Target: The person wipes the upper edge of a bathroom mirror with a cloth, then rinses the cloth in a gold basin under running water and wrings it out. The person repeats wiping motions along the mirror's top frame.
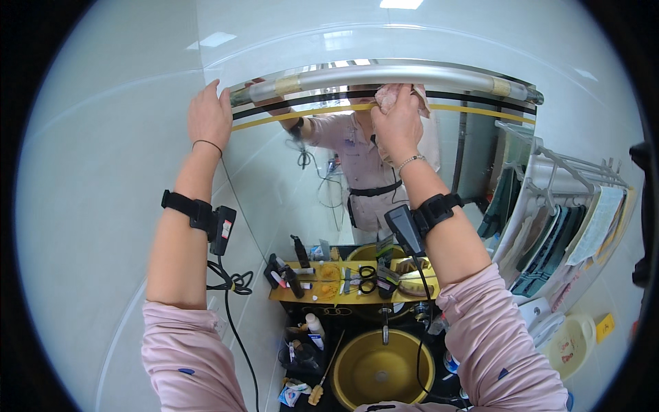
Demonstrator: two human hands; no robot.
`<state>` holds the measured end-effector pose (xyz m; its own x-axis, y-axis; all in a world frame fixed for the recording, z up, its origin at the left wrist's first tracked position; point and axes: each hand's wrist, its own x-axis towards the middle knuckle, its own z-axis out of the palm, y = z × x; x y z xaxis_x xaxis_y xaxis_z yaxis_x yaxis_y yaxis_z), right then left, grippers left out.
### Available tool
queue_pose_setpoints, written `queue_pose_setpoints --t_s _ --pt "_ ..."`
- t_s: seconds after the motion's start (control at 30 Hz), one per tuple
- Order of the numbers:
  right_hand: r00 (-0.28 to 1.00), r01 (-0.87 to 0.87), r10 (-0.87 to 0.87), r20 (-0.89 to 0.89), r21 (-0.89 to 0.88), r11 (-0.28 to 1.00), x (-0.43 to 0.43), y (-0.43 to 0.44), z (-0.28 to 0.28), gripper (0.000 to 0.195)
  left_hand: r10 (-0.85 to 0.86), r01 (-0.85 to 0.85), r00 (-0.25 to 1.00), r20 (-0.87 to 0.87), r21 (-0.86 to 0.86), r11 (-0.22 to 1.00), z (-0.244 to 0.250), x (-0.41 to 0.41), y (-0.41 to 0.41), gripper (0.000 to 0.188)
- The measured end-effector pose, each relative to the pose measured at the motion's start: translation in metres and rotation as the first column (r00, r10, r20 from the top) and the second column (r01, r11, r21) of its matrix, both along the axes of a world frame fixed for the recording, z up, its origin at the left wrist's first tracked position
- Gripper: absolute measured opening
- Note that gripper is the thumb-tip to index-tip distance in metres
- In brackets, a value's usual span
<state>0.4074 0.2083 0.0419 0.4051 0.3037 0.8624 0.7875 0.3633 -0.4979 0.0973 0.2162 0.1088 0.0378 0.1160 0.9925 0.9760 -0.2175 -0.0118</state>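
My right hand (399, 126) grips a pink cloth (387, 97) against the upper part of the wall mirror (319, 206), just below a tubular mirror lamp (391, 75). More of the cloth hangs beneath the palm, partly hidden by it. At the mirror's upper left corner, my left hand (210, 116) is raised with fingers extended and nothing in it. It is close to the lamp's left end; whether it touches the mirror edge or the tiled wall, I cannot tell. A black stripe and a yellow stripe (309, 112) cross the glass under the lamp. My reflection shows in the mirror.
Below the mirror, a gold shelf (360, 297) carries scissors (367, 286), a brush (416, 289) and bottles. Under it are a faucet (385, 329) and a gold basin (383, 371). Towels (551, 247) hang from a rack (571, 170) at right. Cables run from both forearm straps.
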Motion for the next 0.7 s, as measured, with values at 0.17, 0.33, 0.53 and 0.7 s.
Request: queue_pose_setpoints --t_s 0.17,0.33,0.53,0.7 --pt "0.998 -0.063 0.063 0.019 0.003 0.998 -0.038 0.005 0.001 0.076 -0.103 0.136 0.97 0.219 -0.139 0.981 -0.023 -0.018 0.009 0.034" --pt "0.993 -0.104 0.104 0.053 0.011 0.994 -0.071 0.013 -0.001 0.077 -0.188 0.23 0.955 0.231 -0.174 0.957 -0.046 -0.018 -0.014 0.035" --pt "0.984 -0.147 0.148 0.095 -0.025 0.989 -0.11 0.018 -0.001 0.079 -0.213 0.253 0.961 0.176 -0.244 0.936 -0.077 -0.054 -0.023 0.036" --pt "0.965 -0.225 0.229 0.125 -0.047 0.973 -0.127 0.028 -0.002 0.08 -0.268 0.328 0.936 0.23 -0.287 0.9 -0.082 -0.067 -0.032 0.036"
